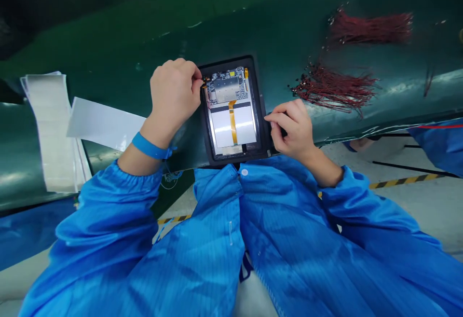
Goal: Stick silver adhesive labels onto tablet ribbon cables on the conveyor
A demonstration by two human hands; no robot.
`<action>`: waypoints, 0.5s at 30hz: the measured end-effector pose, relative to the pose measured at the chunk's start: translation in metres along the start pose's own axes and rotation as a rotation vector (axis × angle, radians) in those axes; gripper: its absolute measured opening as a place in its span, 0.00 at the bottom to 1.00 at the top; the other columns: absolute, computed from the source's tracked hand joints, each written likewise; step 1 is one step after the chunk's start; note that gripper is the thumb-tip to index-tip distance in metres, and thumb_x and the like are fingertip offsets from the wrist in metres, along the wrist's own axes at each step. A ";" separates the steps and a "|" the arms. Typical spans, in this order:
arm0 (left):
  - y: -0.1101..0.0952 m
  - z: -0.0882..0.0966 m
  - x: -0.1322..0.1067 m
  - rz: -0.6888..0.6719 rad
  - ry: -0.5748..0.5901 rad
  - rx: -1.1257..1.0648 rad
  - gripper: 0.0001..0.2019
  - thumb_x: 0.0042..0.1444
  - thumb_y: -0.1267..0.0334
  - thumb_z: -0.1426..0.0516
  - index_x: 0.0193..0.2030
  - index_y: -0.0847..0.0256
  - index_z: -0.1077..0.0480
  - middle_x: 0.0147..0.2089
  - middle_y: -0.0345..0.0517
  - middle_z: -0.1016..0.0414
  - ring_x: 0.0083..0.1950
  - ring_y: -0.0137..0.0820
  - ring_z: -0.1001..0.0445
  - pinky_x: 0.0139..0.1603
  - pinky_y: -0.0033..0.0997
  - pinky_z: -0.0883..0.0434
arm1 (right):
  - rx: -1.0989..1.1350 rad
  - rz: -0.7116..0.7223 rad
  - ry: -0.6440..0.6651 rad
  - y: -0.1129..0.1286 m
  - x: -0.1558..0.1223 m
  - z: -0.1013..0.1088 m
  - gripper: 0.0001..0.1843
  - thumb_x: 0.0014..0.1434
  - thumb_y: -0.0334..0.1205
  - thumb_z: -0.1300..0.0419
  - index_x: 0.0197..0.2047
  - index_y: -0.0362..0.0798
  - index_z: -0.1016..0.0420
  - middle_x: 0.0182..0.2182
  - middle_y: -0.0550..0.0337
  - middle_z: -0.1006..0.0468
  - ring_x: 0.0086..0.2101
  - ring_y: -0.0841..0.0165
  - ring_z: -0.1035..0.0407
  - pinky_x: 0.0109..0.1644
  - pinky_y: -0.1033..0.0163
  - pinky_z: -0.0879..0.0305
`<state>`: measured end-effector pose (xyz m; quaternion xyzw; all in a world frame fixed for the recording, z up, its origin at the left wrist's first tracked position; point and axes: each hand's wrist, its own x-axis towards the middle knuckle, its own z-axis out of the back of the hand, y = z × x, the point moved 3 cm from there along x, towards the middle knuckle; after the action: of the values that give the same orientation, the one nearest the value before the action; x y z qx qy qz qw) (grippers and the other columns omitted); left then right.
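An opened tablet (234, 126) lies in a black tray (257, 96) at the table's front edge. Its circuit board (226, 89) shows at the far end, with an orange ribbon cable (232, 123) running down over the silvery battery. My left hand (176, 89), with a blue wrist strap, pinches at the board's upper left corner. What lies between its fingertips is too small to make out. At the tray's right rim is my right hand (291, 128), fingers curled and thumb close to the index finger. Any small thing inside that grip is hidden.
Two bundles of thin dark-red wires (372, 28) lie on the green table (289, 22) to the right. On the left are a stack of white sheets (50, 129) and a single white strip (104, 121) beside it. Beyond the table edge is floor with yellow-black tape.
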<state>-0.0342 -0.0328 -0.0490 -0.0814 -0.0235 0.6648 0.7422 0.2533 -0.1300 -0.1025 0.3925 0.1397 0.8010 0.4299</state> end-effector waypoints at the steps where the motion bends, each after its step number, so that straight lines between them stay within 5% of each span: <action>1: -0.001 -0.002 0.001 -0.007 0.014 0.024 0.14 0.74 0.59 0.44 0.52 0.71 0.25 0.55 0.52 0.24 0.62 0.43 0.29 0.71 0.45 0.38 | 0.007 0.019 -0.003 0.001 0.000 0.000 0.12 0.64 0.33 0.44 0.46 0.54 0.22 0.41 0.54 0.23 0.42 0.57 0.32 0.46 0.48 0.39; 9: 0.001 -0.010 0.008 -0.157 -0.023 0.013 0.18 0.75 0.52 0.45 0.46 0.68 0.25 0.52 0.55 0.22 0.65 0.46 0.32 0.75 0.53 0.47 | 0.057 0.016 0.044 -0.001 0.003 0.000 0.13 0.63 0.32 0.44 0.46 0.55 0.22 0.41 0.55 0.24 0.41 0.58 0.33 0.45 0.49 0.39; 15: -0.007 -0.007 0.010 -0.111 0.044 0.048 0.15 0.73 0.55 0.43 0.47 0.69 0.26 0.54 0.57 0.23 0.64 0.49 0.32 0.75 0.57 0.47 | 0.098 -0.015 0.071 -0.001 0.003 0.000 0.13 0.63 0.33 0.44 0.46 0.56 0.22 0.41 0.55 0.24 0.42 0.57 0.34 0.46 0.47 0.39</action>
<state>-0.0253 -0.0237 -0.0552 -0.0768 0.0045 0.6211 0.7800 0.2526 -0.1271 -0.1017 0.3833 0.1970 0.8035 0.4106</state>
